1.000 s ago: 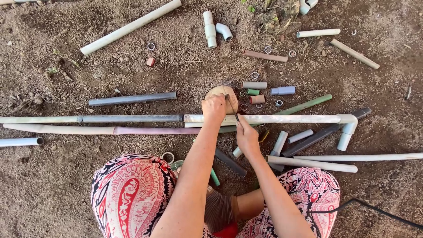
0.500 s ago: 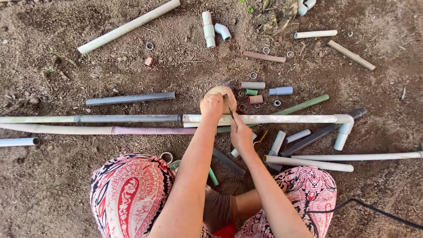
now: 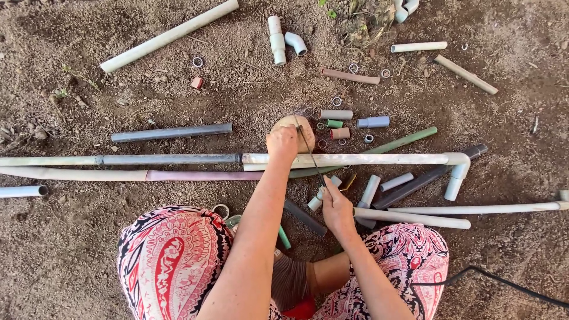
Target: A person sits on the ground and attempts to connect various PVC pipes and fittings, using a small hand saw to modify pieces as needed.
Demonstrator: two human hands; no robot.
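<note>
Lying far left on the dirt (image 3: 71,249): a white pipe end (image 3: 21,191), a grey pipe (image 3: 172,132), a pink pipe (image 3: 201,175). Running across the whole scene, a long joined pipe (image 3: 355,159), grey at the left stretch, white from the middle on.

Sawing, by the look of it. Left hand (image 3: 282,142) clamping down on the long pipe from above, fingers curled shut around it, pinning it over a round tan block (image 3: 296,123) just behind. Blade (image 3: 309,151) crossing the long pipe right beside that hand, slanting back toward the body. Right hand (image 3: 335,207) pinching the blade's near end, fingers closed tight on it, sitting well back from the pipe above the knees. Not showing how deep the cut is; too thin to tell.

Judging the next move as calling for a straight push of the blade along the same line, left hand pressing hard so nothing rolls, fingers staying off the blade's path since the two are nearly touching.

Further right: short offcuts (image 3: 335,114) in grey, green and pink near the block, a green pipe (image 3: 403,141) angling under the long one, a dark pipe (image 3: 415,181), a white elbow (image 3: 459,163) capping the long pipe's right end, a black cable (image 3: 504,284) trailing off lower right.
</note>
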